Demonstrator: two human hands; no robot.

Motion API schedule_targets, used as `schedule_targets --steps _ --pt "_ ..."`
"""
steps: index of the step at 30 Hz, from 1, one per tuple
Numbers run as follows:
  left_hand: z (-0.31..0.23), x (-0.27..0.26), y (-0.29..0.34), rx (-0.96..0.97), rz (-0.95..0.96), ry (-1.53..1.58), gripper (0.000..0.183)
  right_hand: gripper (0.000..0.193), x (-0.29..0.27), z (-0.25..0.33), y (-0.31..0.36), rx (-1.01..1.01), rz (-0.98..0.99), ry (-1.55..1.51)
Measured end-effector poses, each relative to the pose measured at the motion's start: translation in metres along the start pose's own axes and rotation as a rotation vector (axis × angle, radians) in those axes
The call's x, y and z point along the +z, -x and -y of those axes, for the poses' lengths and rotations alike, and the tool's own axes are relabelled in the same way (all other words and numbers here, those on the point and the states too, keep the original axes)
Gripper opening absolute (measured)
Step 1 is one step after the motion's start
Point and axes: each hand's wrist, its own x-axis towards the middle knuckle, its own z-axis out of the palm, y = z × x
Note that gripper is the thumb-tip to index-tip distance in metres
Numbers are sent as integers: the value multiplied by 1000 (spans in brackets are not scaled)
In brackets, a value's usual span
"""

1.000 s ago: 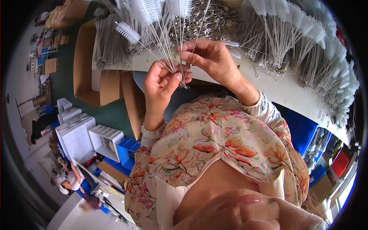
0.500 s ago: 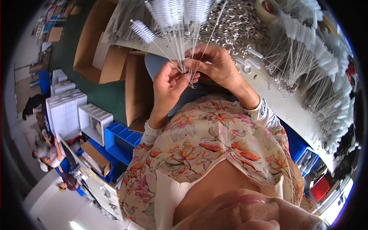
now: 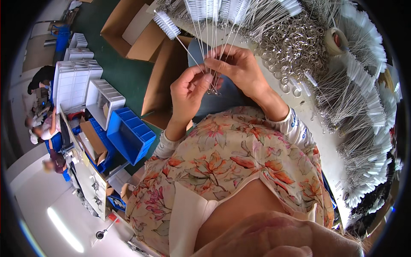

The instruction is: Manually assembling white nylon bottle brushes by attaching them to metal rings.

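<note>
Between left grip (image 3: 188, 91) and right grip (image 3: 244, 69): brushes (image 3: 209, 10), bristles (image 3: 167, 25) beyond.

A tan roll of tape (image 3: 330, 43) sits toward the far right of the pale surface (image 3: 326, 156). To the left, an open cardboard box (image 3: 147, 44) stands on the green floor (image 3: 110, 48), with a second carton (image 3: 162, 81) just beside it. Farther left are stacked white crates (image 3: 76, 88), a single white crate (image 3: 116, 101) and a blue crate (image 3: 146, 144) next to it. Beyond these, three co-workers (image 3: 47, 127) appear near the left edge, their faces blurred. A bright tube light (image 3: 64, 229) glows at lower left.
</note>
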Motion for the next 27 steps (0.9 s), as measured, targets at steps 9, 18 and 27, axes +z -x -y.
schedule_targets --steps 9,18,27 --pt "5 -11 4 71 -159 -79 17 15 2 -8 -4 -102 -9 35" --pt "7 -17 10 84 -202 15 11 14 9 -9 -11 -95 -10 125" --pt "-4 -29 24 158 -141 123 13 16 34 3 -36 -194 172 335"
